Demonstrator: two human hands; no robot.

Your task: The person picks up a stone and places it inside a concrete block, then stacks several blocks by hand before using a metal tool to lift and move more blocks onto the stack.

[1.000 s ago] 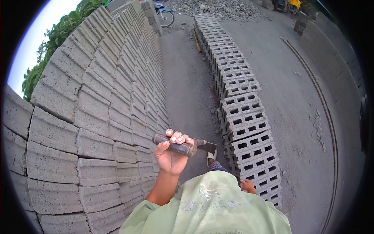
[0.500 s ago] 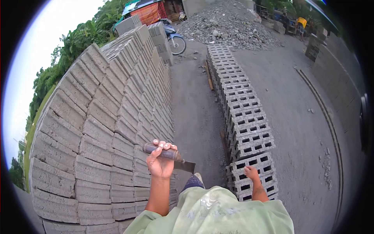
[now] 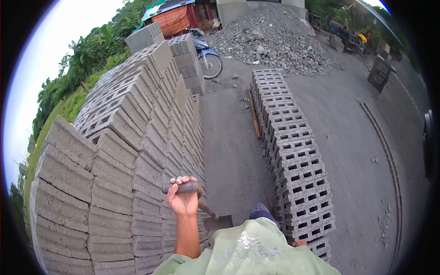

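Note:
My left hand (image 3: 184,201) is closed around the dark, rounded handle of a trowel (image 3: 220,223). A narrow shank runs down from the handle to its flat, dark blade, which hangs over the ground close to my shirt. On that side, the stacked concrete hollow blocks (image 3: 112,208) form a high wall beside the hand. My right hand (image 3: 300,243) is low at my side, by the near end of a long row of hollow blocks (image 3: 300,183). My shirt hides part of that hand, and its fingers do not show clearly.
A ground path (image 3: 229,151) runs between the wall and the row. A wooden pole (image 3: 254,114) lies along the row. Ahead are a gravel pile (image 3: 275,39) and a parked motorcycle (image 3: 208,57). A long metal bar (image 3: 385,142) lies to the right; a person (image 3: 362,39) is far off.
I have moved forward along the path, and the block rows have shifted in view. The trowel's blade has swung lower. My right hand has dropped toward my side and is now mostly covered.

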